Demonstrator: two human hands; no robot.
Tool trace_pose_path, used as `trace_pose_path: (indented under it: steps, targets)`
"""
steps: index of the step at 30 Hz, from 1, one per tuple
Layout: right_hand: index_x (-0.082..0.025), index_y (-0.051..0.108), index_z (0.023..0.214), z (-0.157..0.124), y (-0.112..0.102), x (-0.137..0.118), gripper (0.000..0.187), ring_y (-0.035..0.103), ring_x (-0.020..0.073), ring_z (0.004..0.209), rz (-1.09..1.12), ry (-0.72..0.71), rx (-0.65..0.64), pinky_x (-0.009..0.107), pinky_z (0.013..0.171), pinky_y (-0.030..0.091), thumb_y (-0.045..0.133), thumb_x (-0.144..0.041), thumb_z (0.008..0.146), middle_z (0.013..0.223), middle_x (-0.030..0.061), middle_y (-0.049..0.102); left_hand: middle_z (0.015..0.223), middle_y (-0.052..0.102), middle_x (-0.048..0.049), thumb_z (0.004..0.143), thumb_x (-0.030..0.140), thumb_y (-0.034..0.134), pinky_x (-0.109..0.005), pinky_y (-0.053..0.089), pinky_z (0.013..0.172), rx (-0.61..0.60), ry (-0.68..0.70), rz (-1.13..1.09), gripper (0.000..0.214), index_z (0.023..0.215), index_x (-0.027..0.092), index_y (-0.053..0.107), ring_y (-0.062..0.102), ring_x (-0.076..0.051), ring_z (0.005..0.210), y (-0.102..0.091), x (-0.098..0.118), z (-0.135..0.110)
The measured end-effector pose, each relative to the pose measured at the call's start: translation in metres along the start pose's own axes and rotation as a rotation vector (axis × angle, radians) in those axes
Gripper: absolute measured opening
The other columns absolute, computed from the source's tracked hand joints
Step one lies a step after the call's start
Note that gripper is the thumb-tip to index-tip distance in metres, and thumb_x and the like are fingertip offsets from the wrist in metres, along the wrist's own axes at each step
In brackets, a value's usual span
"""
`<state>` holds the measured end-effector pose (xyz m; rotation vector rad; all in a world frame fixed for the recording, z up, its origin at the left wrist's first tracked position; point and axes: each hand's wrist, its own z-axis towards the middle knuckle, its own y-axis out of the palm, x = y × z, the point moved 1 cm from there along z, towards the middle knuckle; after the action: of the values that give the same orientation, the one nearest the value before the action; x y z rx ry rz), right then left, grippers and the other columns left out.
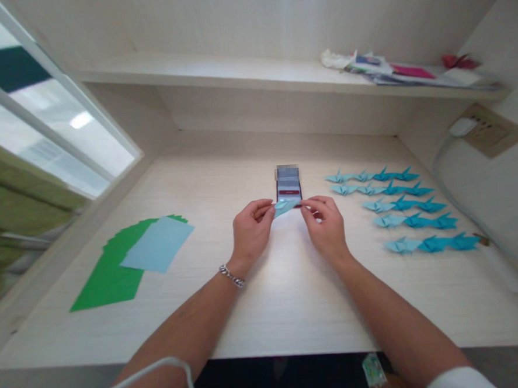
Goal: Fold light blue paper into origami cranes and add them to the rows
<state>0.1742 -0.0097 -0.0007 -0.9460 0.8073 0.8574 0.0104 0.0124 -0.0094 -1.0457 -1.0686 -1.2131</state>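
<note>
Between my two hands is a small piece of folded light blue paper (286, 206), held above the desk just in front of a phone (288, 183). My left hand (253, 226) pinches its left end between thumb and fingers. At the opposite end, the fingertips of my right hand (324, 224) are closed on the paper's tip. The phone lies with its screen lit, its lower edge partly covered by the paper. To the right, several rows of blue paper cranes (416, 220) stand on the desk, lighter ones at the left of each row.
At the left, a light blue sheet (159, 245) lies over a fan of green paper sheets (108, 279). A shelf (234, 72) crosses the back, with papers and plastic (409, 70) on it. A charger (463, 126) sits in the right wall socket, its cable hanging down.
</note>
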Motion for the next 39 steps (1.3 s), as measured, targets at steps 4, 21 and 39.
trace_pose_path:
  steps: [4,21,39]
  targets:
    - [-0.022,0.068,0.105,-0.003,0.009,0.002,0.029,0.062,0.0199,0.093,0.141,0.064,-0.200,0.033,0.082,0.050,0.057,-0.035,0.083,0.108,0.0080,0.066,0.099,0.070,-0.0106,0.077,0.030,0.065,-0.034,0.054,0.084,-0.045,0.007,0.002,0.028,0.101,0.014,0.064,0.067,-0.020,0.089,0.002,0.001,-0.003]
    - [-0.015,0.070,0.086,0.007,0.008,0.022,0.031,0.065,0.0158,0.063,0.385,0.375,-0.358,0.028,0.062,0.052,0.070,-0.040,0.068,0.072,0.0050,0.070,0.103,0.067,-0.0086,0.073,0.030,0.068,-0.029,0.053,0.074,-0.138,0.137,0.199,0.025,0.096,0.019,0.070,0.063,-0.019,0.088,-0.005,0.014,-0.002]
    - [-0.015,0.071,0.079,0.007,0.002,0.011,0.024,0.063,0.0148,0.062,0.343,0.330,-0.404,0.026,0.056,0.050,0.072,-0.035,0.065,0.070,0.0047,0.069,0.078,0.070,-0.0074,0.072,0.031,0.069,-0.027,0.052,0.065,-0.383,-0.083,0.026,0.021,0.084,0.014,0.069,0.063,-0.015,0.069,0.000,0.000,-0.002]
